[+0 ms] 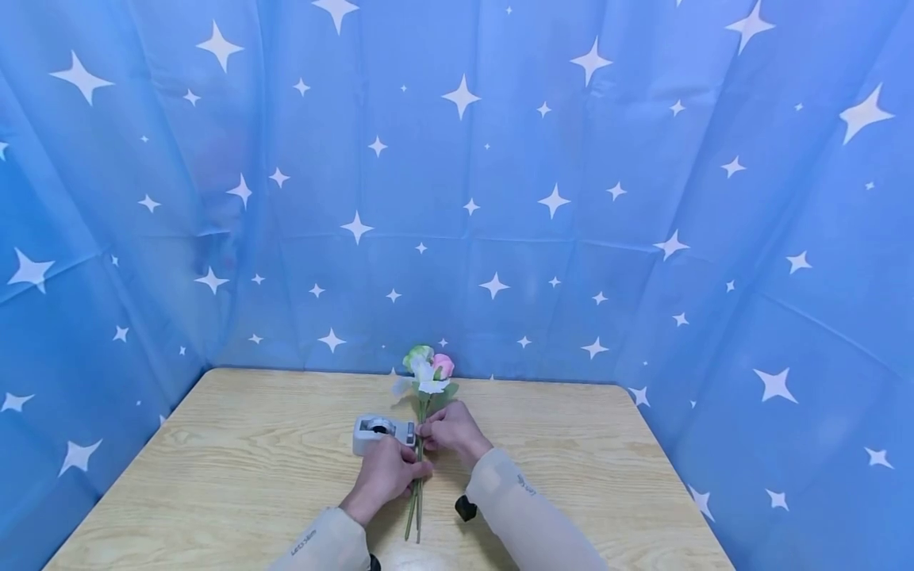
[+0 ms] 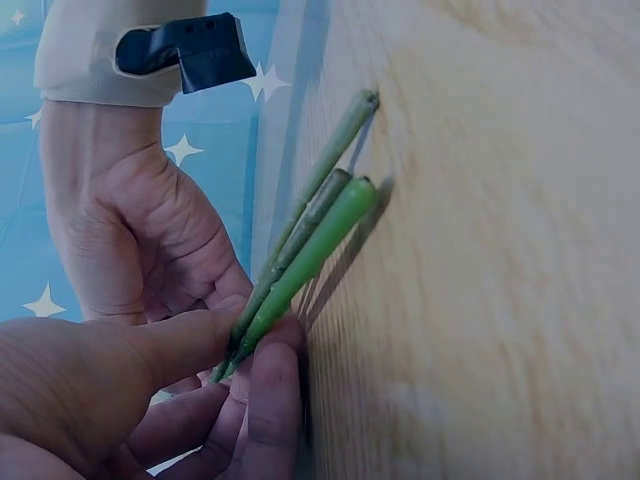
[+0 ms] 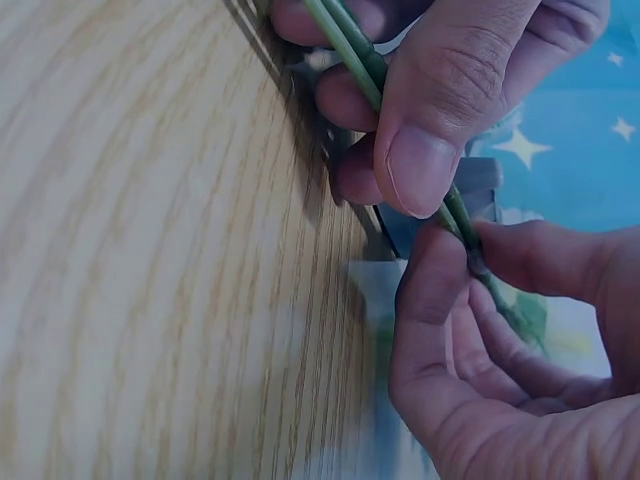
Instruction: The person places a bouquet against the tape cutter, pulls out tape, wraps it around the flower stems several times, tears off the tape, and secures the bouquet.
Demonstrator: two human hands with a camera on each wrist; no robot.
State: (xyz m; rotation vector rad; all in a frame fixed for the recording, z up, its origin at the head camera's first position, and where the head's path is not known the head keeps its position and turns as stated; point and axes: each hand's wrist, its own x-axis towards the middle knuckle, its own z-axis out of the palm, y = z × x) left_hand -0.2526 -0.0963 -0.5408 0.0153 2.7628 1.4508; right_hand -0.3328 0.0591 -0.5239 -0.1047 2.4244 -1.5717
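Observation:
Three artificial flowers, a white one (image 1: 430,379), a pink one (image 1: 443,365) and a green one (image 1: 416,357), are bunched at the table's far side, blooms pointing away. Their green stems (image 2: 318,243) run toward me, cut ends just above the tabletop. My left hand (image 1: 391,469) pinches the stems about midway between thumb and fingers. Farther up, nearer the blooms, my right hand (image 1: 453,431) pinches the same stems with thumb and forefinger. Just left of the stems stands a white tape dispenser (image 1: 362,438), partly behind my left hand. Whether tape is on the stems cannot be made out.
The light wooden table (image 1: 257,444) carries the dispenser close beside both hands. A blue curtain (image 1: 500,198) with white stars hangs behind the table and along both sides. Black wrist mounts (image 1: 466,508) protrude near the sleeves.

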